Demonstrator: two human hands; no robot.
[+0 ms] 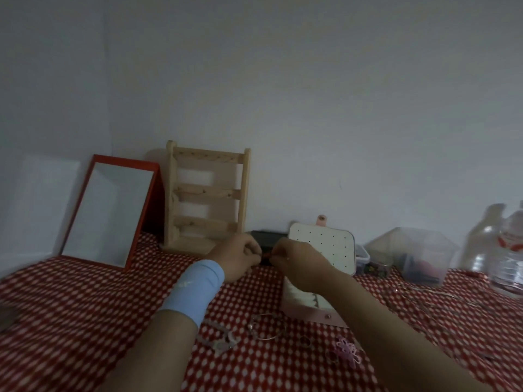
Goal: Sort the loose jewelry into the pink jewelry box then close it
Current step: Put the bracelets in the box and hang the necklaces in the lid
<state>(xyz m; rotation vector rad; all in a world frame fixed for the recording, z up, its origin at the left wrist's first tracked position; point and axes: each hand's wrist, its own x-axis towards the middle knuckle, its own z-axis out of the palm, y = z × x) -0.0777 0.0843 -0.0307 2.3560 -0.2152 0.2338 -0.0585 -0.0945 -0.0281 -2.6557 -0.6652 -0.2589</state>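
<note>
The left hand [239, 257], with a light-blue fabric wristband [195, 287] on its forearm, and the right hand [298, 263] meet above the desk covered in red-and-white patterned cloth [85, 306]; both have their fingers curled and appear to pinch one small reddish piece [267, 253] between them, too small and blurred to identify, probably because a fiddly item needs two hands to straighten or fasten before it goes in; the open pink jewelry box [317, 316] sits just beside and partly under the right forearm, its lid propped upright so the white perforated panel [319, 244] faces the person, close enough that pieces can be dropped in with a short reach; the sorting looks far from finished, since a thin silver bangle [267, 326], a flat silvery piece [222, 339], a small ring [304, 341] and a pink flower-shaped ornament [346, 349] lie loose on the cloth near the box; a red-framed mirror [109, 210] and a pale wooden rack [205, 193] lean against the wall behind, out of the working space.
</note>
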